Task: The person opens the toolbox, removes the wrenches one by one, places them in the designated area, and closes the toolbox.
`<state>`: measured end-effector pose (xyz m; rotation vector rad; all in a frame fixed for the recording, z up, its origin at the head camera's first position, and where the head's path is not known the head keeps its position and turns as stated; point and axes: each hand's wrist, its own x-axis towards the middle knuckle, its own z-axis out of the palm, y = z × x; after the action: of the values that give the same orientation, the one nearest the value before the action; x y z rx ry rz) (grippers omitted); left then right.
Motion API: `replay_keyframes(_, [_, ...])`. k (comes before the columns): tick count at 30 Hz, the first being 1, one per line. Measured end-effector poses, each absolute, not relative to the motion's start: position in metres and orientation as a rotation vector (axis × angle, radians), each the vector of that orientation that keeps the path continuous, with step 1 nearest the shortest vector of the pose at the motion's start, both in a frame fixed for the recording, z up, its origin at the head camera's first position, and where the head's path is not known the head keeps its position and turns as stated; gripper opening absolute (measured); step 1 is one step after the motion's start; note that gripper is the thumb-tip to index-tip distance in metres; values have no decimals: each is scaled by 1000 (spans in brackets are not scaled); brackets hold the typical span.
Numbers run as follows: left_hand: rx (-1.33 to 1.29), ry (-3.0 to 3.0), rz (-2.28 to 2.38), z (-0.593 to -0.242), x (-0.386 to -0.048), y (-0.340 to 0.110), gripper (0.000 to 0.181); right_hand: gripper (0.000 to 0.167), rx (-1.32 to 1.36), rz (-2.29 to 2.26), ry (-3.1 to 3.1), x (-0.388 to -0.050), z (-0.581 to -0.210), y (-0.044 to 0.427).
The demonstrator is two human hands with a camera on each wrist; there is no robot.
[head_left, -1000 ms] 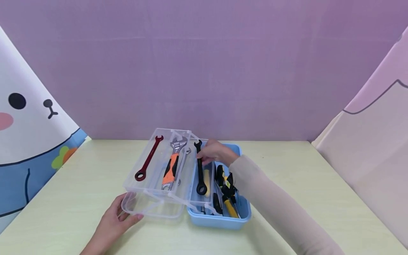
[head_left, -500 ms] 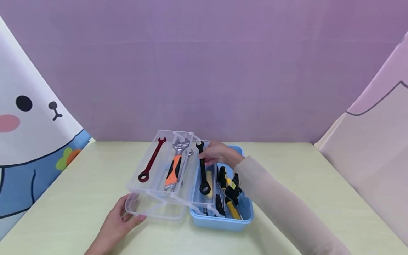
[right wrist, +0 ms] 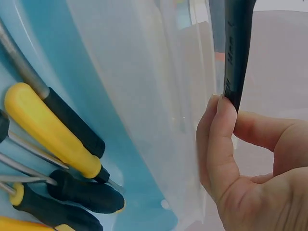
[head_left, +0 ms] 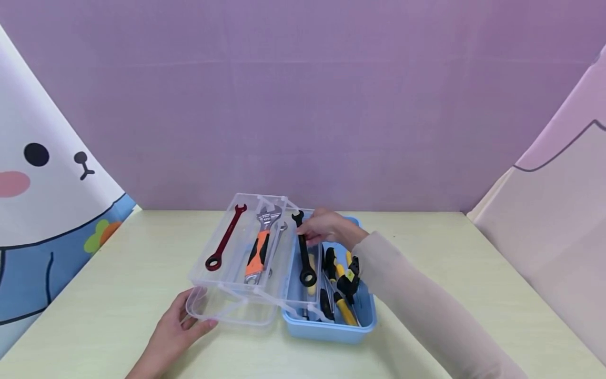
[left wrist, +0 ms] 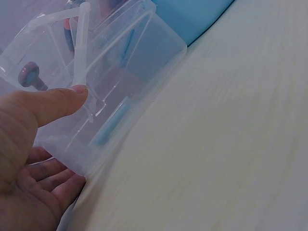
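Note:
In the head view my right hand [head_left: 325, 226] pinches a black combination wrench [head_left: 304, 258] near its open end. The right wrist view shows thumb and fingertips on the black wrench's shank [right wrist: 237, 48]. The wrench is over the clear tray on the toolbox's right side. My left hand [head_left: 177, 334] holds the left edge of the clear toolbox lid [head_left: 236, 313], thumb above and fingers beneath, as the left wrist view shows. In the raised clear tray [head_left: 201, 273] lie a red combination wrench [head_left: 226, 237], an orange-handled adjustable wrench [head_left: 259, 250] and a small silver wrench [head_left: 276, 245].
The blue toolbox base [head_left: 326, 331] holds several yellow and black handled tools, including a screwdriver with a yellow handle [right wrist: 50, 130]. White hinge arms [head_left: 279, 302] link the tray to the base. A pale table [head_left: 450, 273] lies underneath; a purple backdrop [head_left: 303, 105] stands behind.
The head view has shifted slightly, so everything sits a little further right. The black wrench's ring end has swung slightly right in my right hand's pinch. My left hand keeps its hold.

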<state>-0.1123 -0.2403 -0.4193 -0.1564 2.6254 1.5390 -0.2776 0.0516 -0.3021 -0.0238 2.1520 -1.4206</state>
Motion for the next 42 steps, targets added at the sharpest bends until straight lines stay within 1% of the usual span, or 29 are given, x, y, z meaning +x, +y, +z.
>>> replay_keyframes(3, [-162, 2624, 1536, -419, -112, -241, 82, 6, -12, -1414, 2156, -278, -298, 53])
replay_keyframes(8, [-150, 2627, 1552, -418, -110, -242, 81, 16, -5, -1418, 2164, -280, -294, 62])
replay_keyframes(12, [-134, 2639, 1576, -417, -108, -240, 78, 9, -7, -1404, 2167, -281, -293, 74])
replay_keyframes(17, [-140, 2631, 1553, -418, -111, -239, 80, 7, -9, -1421, 2159, -280, -291, 90])
replay_keyframes(24, [-145, 2619, 1539, -419, -115, -239, 82, 12, 2, -1429, 2157, -278, -288, 105])
replay_keyframes(32, [-176, 2628, 1520, -420, -110, -241, 83, 17, 2, -1424, 2170, -278, -290, 114])
replay_keyframes(35, [-186, 2626, 1523, -419, -109, -240, 83, 15, 5, -1425, 2166, -278, -293, 118])
replay_keyframes(38, [-192, 2620, 1519, -418, -110, -239, 83, 10, 6, -1417, 2178, -278, -295, 125])
replay_keyframes(42, [-198, 2618, 1506, -416, -112, -239, 84, 19, 7, -1415, 2194, -277, -297, 135])
